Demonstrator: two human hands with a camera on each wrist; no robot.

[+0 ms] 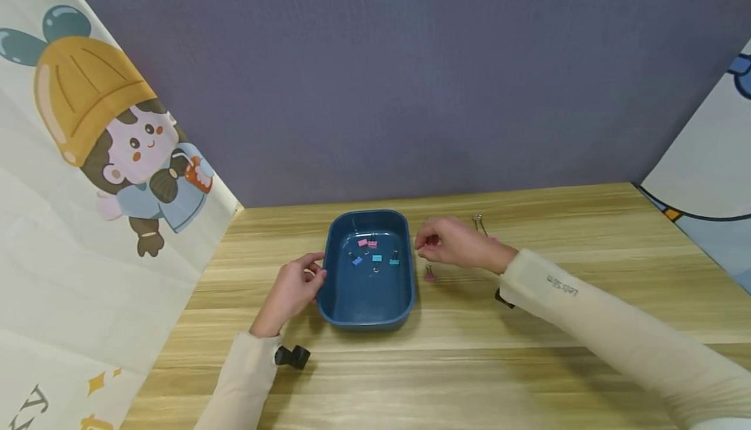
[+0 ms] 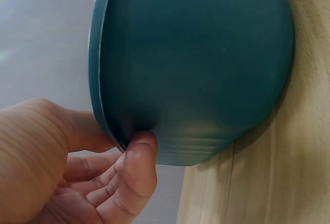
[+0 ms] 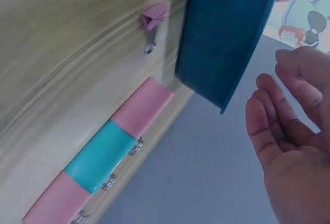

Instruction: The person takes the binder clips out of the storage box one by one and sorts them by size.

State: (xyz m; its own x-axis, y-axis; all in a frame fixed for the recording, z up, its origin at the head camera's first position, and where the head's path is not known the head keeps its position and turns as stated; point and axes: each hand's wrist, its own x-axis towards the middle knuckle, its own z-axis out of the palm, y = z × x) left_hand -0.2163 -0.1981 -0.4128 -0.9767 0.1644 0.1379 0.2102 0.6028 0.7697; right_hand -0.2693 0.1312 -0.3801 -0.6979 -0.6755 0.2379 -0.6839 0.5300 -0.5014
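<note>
My left hand (image 1: 297, 285) pinches the left rim of a dark blue plastic bin (image 1: 365, 300), thumb on the outer wall. In the left wrist view the thumb and the bin's wall (image 2: 196, 69) show up close. My right hand (image 1: 450, 242) hovers by the bin's right rim; in the right wrist view its fingers (image 3: 258, 123) are loosely bent with nothing between them. Below it a small pink binder clip (image 1: 430, 277) stands on the table. Several small binder clips lie inside the bin, among them a blue one (image 1: 356, 261) and a teal one (image 1: 394, 262).
In the right wrist view a row of large binder clips stands right of the bin: a pink clip (image 3: 143, 106), a teal clip (image 3: 100, 156) and another pink clip (image 3: 56, 198). The right arm partly hides them in the head view. A purple-grey wall (image 1: 411, 91) rises behind the table (image 1: 528, 339).
</note>
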